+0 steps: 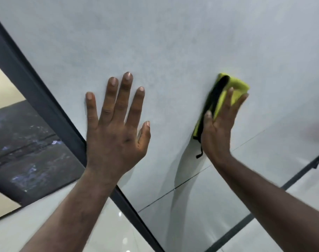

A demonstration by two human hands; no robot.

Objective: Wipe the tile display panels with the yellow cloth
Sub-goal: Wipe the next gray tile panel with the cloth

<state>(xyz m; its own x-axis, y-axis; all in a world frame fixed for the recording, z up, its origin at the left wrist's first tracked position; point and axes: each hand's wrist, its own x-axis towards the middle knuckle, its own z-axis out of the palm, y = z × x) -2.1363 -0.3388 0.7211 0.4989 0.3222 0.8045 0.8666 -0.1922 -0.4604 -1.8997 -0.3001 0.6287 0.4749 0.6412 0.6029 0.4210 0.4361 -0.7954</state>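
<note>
A large pale grey tile display panel fills most of the view, with a thin joint line running across its lower part. My left hand lies flat on the panel with fingers spread and straight, near the panel's dark left frame. My right hand presses a folded yellow cloth with a black edge against the panel, fingers straight over it and blurred by motion. Much of the cloth is hidden under the hand.
A dark metal frame borders the panel on the left and another frame strip runs along its lower right. A dark marbled tile panel stands behind at left. Glossy white floor tiles lie below.
</note>
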